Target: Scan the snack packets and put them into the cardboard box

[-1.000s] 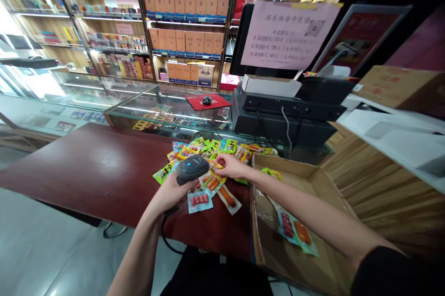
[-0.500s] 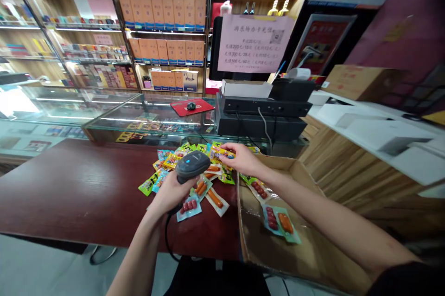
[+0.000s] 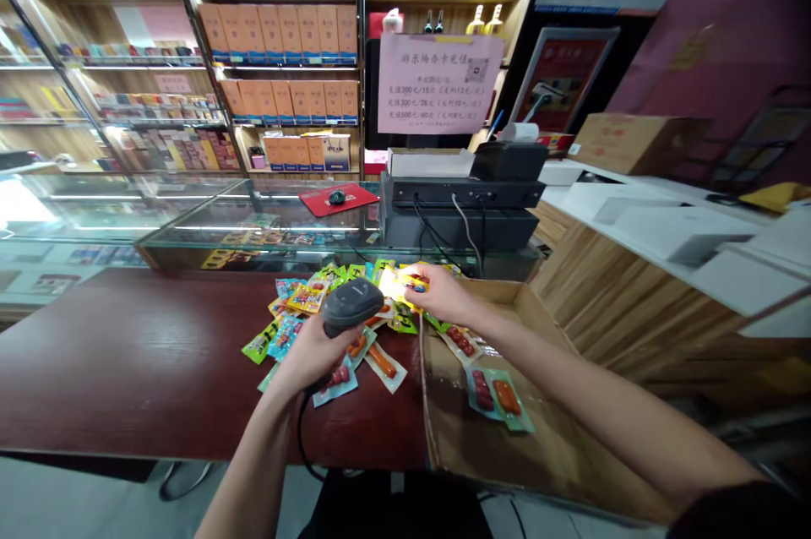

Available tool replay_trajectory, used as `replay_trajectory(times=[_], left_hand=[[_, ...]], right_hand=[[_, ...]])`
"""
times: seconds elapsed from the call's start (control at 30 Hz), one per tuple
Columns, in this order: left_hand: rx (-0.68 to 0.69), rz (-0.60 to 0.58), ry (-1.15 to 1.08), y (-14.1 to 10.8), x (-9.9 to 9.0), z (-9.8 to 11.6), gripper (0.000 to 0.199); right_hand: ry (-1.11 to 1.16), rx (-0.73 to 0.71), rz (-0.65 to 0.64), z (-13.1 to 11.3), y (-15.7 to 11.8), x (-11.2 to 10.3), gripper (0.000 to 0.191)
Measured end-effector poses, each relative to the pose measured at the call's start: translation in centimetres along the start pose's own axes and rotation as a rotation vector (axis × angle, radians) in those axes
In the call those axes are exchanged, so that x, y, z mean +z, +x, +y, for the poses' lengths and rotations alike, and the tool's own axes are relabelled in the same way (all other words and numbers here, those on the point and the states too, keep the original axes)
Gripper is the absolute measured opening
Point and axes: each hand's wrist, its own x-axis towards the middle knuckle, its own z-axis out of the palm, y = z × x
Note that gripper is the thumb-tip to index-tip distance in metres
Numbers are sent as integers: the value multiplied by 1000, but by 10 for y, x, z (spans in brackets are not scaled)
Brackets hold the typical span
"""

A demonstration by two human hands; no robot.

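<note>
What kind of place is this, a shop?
Most likely a small shop's checkout counter. Stocked shelves line the back wall, a till screen with a price notice stands on the glass display case, and the left hand holds a barcode scanner over snack packets.

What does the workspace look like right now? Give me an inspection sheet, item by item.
Surface: dark red table, glass counter behind it.
Job's things: grey handheld scanner; yellow snack packet, brightly lit in front of the scanner head; open cardboard box at the table's right end holding a few sausage packets.
Clutter: loose pile of snack packets spread on the table.
Grips: left hand closed on the scanner handle; right hand pinching the yellow packet.
Cables: scanner cord hanging off the table edge; wires behind the till unit.
Surroundings: stocked shelves, pink notice, red mouse mat.
</note>
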Motion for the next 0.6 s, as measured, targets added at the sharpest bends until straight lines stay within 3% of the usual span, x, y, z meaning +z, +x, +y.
replay_trajectory(times=[0.33,0.6], left_hand=[[-32,-107,52,-3,5,0,29],[32,-85,116,1,8,2,30]], right_hand=[[-50,17,2,-7,-4,-4,26],[25,48,23,-3,-13,-13,25]])
